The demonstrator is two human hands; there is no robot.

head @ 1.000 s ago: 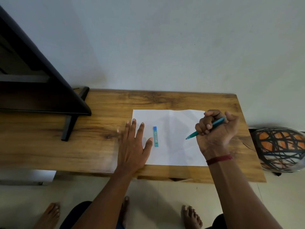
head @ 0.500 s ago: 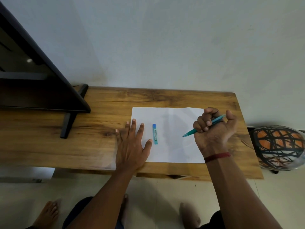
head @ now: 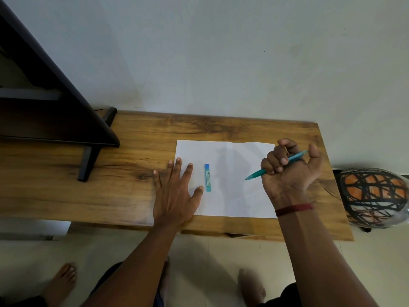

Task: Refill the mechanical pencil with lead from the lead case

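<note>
A teal mechanical pencil [head: 256, 174] is gripped in my right hand [head: 287, 173], fingers curled round its barrel, the tip pointing left and down above the paper, the thumb raised near its back end. A slim blue lead case [head: 207, 177] lies flat on the white paper sheet [head: 230, 202], left of centre. My left hand [head: 174, 193] rests flat with fingers spread on the paper's left edge and the wooden table [head: 132, 196], its thumb tip just left of the lead case, not touching it.
A dark monitor [head: 48, 120] on a black stand [head: 88, 160] fills the table's left part. A wall rises right behind the table. A black-and-orange patterned round object [head: 374, 196] sits beyond the table's right edge. Bare feet show on the floor below.
My right hand with the pencil has shifted slightly left and tilted the tip further down-left. My left hand and the lead case have stayed put.
</note>
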